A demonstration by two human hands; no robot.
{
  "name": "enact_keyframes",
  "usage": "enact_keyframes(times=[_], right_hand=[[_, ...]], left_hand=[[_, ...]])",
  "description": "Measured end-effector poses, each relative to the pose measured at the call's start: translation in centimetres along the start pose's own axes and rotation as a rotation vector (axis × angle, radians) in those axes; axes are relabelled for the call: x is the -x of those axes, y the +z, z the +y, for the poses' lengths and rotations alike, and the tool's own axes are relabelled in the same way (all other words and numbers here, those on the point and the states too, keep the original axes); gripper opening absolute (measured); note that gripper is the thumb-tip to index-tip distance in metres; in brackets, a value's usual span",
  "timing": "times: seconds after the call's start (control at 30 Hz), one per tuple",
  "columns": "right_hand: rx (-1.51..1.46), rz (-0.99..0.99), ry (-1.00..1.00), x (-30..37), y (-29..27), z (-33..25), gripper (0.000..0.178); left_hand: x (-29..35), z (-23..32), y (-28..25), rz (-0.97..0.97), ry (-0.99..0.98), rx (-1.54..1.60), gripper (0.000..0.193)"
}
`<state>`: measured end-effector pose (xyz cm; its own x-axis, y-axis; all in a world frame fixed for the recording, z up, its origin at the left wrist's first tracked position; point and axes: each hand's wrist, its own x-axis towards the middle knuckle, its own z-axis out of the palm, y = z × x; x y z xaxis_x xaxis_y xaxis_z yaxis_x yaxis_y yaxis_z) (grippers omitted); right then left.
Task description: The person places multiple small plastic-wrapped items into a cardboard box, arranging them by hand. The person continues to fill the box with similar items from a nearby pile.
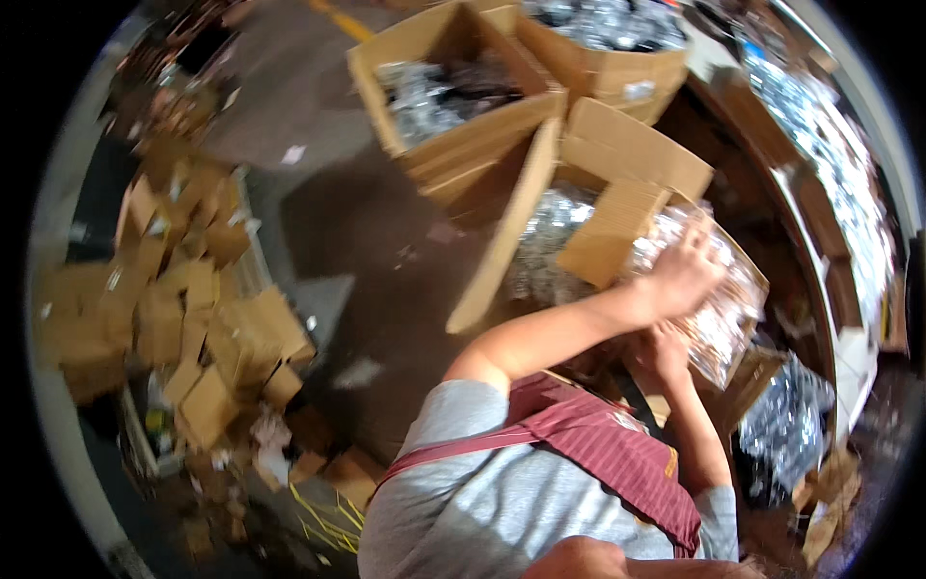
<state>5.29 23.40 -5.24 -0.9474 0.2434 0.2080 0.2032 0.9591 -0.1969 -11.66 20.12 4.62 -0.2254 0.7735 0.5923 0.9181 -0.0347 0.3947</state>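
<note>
Left hand [689, 272]: fingers bent, slightly parted, on clear plastic [721, 333] inside open box [639, 150]; grip unclear, blurred. Right hand [663, 354]: fingers curled at plastic's near side; cannot tell whether they pinch it.

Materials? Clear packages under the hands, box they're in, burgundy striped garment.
Packages: probably thin plastic film, glossy, crinkled highlights.
Box: cardboard, likely corrugated; matte brown, stiff folded flaps.
Garment: likely woven fabric, matte, draping softly; fibre unclear.
</note>
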Motion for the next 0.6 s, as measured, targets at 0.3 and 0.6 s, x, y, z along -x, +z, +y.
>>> enact_keyframes(times=[0.3, 0.6], right_hand=[[0.077, -0.179, 0.004, -0.2, 1.4, 0.3, 0.035], [-0.014, -0.013, -0.026, 0.0, -0.6, -0.6, 0.025]], left_hand=[[-0.6, -1.0, 5.4, -0.478, -0.047, -0.106, 0.049], [-1.3, 0.7, 3.5, -0.643, -0.065, -0.125, 0.072]])
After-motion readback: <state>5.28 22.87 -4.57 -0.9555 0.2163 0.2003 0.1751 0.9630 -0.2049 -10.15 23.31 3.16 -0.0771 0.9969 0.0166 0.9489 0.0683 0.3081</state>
